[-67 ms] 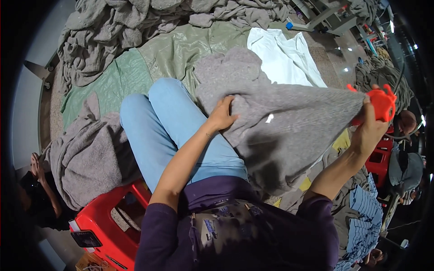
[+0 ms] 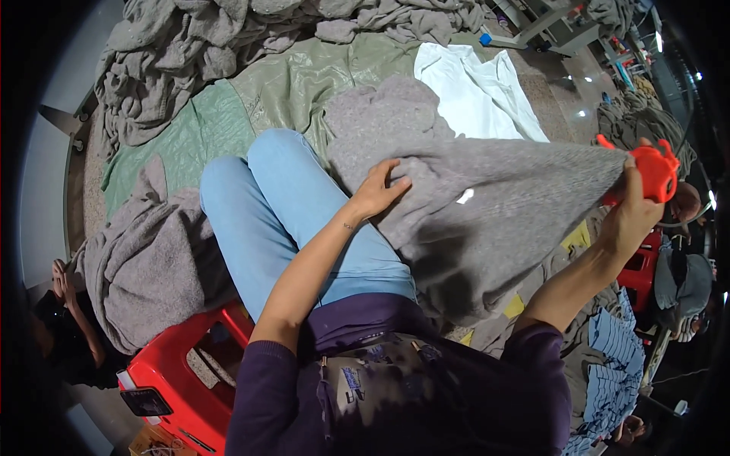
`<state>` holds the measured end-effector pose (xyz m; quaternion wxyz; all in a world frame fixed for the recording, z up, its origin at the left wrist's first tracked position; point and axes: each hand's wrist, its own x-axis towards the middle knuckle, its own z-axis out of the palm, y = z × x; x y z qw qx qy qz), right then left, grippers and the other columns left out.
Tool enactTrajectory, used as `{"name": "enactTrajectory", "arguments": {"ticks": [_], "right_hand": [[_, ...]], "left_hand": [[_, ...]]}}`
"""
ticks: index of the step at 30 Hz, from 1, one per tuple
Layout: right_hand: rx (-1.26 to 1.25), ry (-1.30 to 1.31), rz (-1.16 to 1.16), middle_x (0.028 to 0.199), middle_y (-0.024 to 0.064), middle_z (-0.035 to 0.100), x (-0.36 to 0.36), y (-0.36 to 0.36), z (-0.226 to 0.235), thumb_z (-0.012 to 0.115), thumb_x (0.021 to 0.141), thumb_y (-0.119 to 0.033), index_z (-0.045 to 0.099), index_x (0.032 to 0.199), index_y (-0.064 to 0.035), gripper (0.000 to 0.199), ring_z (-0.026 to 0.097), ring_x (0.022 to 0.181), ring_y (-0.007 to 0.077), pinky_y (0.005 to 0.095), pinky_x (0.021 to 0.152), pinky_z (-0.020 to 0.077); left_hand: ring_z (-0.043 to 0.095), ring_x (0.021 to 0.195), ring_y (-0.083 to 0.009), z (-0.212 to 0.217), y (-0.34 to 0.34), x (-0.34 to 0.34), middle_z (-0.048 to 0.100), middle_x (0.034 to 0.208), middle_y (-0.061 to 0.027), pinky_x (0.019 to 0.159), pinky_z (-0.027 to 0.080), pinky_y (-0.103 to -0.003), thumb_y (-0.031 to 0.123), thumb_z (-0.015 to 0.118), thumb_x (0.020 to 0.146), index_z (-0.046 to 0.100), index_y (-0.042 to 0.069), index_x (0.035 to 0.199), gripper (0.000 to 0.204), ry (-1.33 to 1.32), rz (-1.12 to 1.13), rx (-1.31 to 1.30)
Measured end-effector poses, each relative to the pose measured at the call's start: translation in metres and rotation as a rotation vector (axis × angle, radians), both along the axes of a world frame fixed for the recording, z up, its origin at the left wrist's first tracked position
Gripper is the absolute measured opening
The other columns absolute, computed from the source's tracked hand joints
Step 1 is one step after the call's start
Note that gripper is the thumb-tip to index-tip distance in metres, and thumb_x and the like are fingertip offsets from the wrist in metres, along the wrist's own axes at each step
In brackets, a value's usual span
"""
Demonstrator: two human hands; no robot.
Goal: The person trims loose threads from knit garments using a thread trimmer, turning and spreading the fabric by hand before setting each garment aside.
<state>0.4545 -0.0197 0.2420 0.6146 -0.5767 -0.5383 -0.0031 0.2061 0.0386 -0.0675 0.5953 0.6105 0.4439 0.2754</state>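
Observation:
A grey knit cloth (image 2: 506, 197) lies across my lap and beyond my knees, drawn out to the right into a taut point. At that point my right hand (image 2: 636, 199) pinches the cloth's edge. An orange-red plastic piece with curved prongs (image 2: 655, 173) shows at the same hand's fingers; how it is held is partly hidden. My left hand (image 2: 379, 190) rests on the cloth's bunched part near my thigh, thumb and fingers apart. A small white tag (image 2: 465, 196) sits on the cloth between both hands.
Grey knits (image 2: 175, 68) are heaped at the far left, on and beside a green tarp (image 2: 296, 76). A white cloth (image 2: 479, 95) lies farther off. To my left stand a red stool (image 2: 175, 376) with a phone (image 2: 146, 403) and another grey bundle (image 2: 152, 266). Striped blue fabric (image 2: 612, 357) lies right.
My right hand has shifted slightly to the right with the cloth's point and the red piece. The left hand's thumb and fingers have slid a little rightward over the cloth.

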Motion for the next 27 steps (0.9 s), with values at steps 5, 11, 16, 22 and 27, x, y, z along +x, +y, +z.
{"name": "enactTrajectory", "arguments": {"ticks": [5, 11, 16, 22, 27], "right_hand": [[0.089, 0.043, 0.112, 0.108, 0.0094, 0.061, 0.010, 0.009, 0.014, 0.062, 0.080, 0.003, 0.053, 0.116, 0.0044, 0.037, 0.057, 0.087, 0.0124, 0.0230, 0.081, 0.0437], [-0.228, -0.356, -0.267, 0.094, 0.0108, 0.066, 0.097, 0.037, -0.035, 0.066, 0.080, -0.016, 0.056, 0.109, -0.0008, 0.034, 0.063, 0.081, 0.0188, 0.0300, 0.074, 0.0482], [-0.669, -0.489, -0.422, 0.089, 0.0162, 0.067, 0.035, 0.025, -0.141, 0.065, 0.080, -0.025, 0.052, 0.120, -0.0078, 0.046, 0.065, 0.081, 0.0328, 0.0393, 0.071, 0.0495], [-0.668, -0.367, 0.399, 0.094, 0.0179, 0.062, -0.064, -0.014, -0.264, 0.082, 0.062, -0.017, 0.045, 0.128, -0.0101, 0.076, 0.062, 0.087, 0.0340, 0.0390, 0.073, 0.0489], [-0.637, -0.538, 0.376, 0.093, 0.0177, 0.058, -0.110, -0.010, -0.320, 0.078, 0.060, -0.010, 0.045, 0.127, -0.0052, 0.075, 0.057, 0.084, 0.0358, 0.0402, 0.070, 0.0460]], "left_hand": [[0.033, 0.130, -0.0352, -0.028, -0.005, 0.020, 0.033, 0.139, -0.0257, 0.105, 0.031, -0.036, 0.048, 0.068, 0.077, 0.022, 0.000, 0.141, 0.092, 0.018, 0.036, 0.012], [0.039, 0.126, -0.0346, -0.012, -0.038, 0.054, 0.037, 0.137, -0.0262, 0.102, 0.035, -0.035, 0.049, 0.069, 0.074, 0.031, -0.001, 0.138, 0.090, 0.134, -0.683, -0.079], [0.047, 0.116, -0.0339, -0.029, -0.061, 0.049, 0.048, 0.124, -0.0206, 0.095, 0.039, -0.035, 0.043, 0.067, 0.076, 0.041, -0.004, 0.130, 0.076, 0.364, -0.830, 0.084], [0.051, 0.112, -0.0334, -0.002, -0.056, 0.047, 0.053, 0.121, -0.0175, 0.095, 0.040, -0.036, 0.039, 0.061, 0.082, 0.050, 0.000, 0.123, 0.058, 0.438, -0.970, 0.116], [0.056, 0.105, -0.0333, 0.048, -0.081, 0.022, 0.061, 0.110, -0.0150, 0.091, 0.042, -0.039, 0.040, 0.057, 0.083, 0.056, 0.007, 0.119, 0.048, 0.729, -1.145, 0.252]]}}
